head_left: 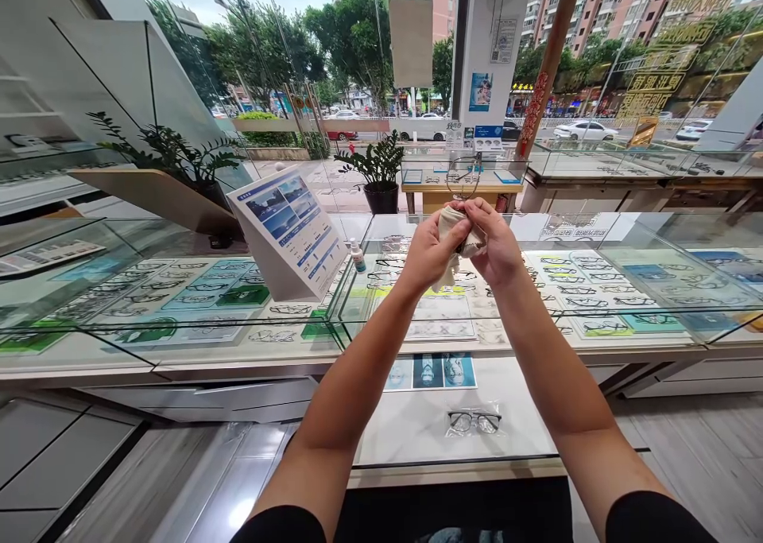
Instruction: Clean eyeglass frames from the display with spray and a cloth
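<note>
My left hand point(434, 249) and my right hand point(494, 242) meet above the glass display case, both closed on a crumpled cream cloth point(450, 226). A pair of thin-rimmed glasses point(462, 184) sticks up from between the fingers, its lower part hidden by the cloth and my hands. A loose end of the cloth hangs below the fingers. Nearer to me, dark-framed glasses point(475, 422) lie in a clear plastic bag on the white surface.
The glass display case point(208, 320) holds rows of eyeglasses. On it stand a small spray bottle point(357, 255) and a tented calendar point(292, 241) to the left. A potted plant point(380, 179) is beyond, near the window.
</note>
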`<action>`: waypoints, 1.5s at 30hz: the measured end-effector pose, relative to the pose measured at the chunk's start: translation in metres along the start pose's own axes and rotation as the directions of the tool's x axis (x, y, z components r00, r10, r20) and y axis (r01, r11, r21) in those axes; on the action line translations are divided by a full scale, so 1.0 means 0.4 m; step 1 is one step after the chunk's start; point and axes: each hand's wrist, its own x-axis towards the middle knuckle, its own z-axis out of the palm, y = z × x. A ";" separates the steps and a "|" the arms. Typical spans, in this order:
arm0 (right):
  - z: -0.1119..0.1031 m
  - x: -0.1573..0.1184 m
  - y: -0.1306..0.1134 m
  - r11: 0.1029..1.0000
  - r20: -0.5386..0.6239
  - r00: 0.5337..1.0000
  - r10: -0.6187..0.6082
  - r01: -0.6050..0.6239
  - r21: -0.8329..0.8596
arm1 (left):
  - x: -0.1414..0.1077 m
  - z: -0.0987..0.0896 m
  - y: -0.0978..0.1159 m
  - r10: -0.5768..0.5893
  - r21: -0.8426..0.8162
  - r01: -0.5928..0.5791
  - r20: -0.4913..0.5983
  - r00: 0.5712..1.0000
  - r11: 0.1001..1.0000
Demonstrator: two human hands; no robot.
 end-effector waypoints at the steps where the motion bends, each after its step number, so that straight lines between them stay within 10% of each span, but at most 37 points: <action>1: 0.001 0.000 0.001 1.000 0.004 1.000 -0.008 0.008 -0.004 | 0.000 0.004 -0.004 0.019 -0.007 -0.019 -0.024 1.000 1.000; 9: -0.002 0.004 0.013 1.000 0.015 1.000 -0.024 0.024 -0.011 | 0.006 0.008 -0.010 0.050 -0.034 -0.055 -0.139 0.989 0.998; 20: -0.023 0.017 0.020 1.000 0.008 1.000 -0.005 0.005 0.023 | 0.000 -0.070 0.038 -0.214 -0.137 0.265 0.302 0.929 0.954; 38: 0.004 0.008 0.041 0.998 0.005 0.998 -0.068 0.068 0.001 | 0.014 -0.014 -0.013 0.032 0.031 -0.030 -0.072 0.997 0.999; 45: -0.009 0.016 0.042 0.997 -0.029 0.997 -0.077 0.077 -0.019 | 0.013 -0.069 0.020 -0.066 0.038 0.060 0.215 0.974 0.997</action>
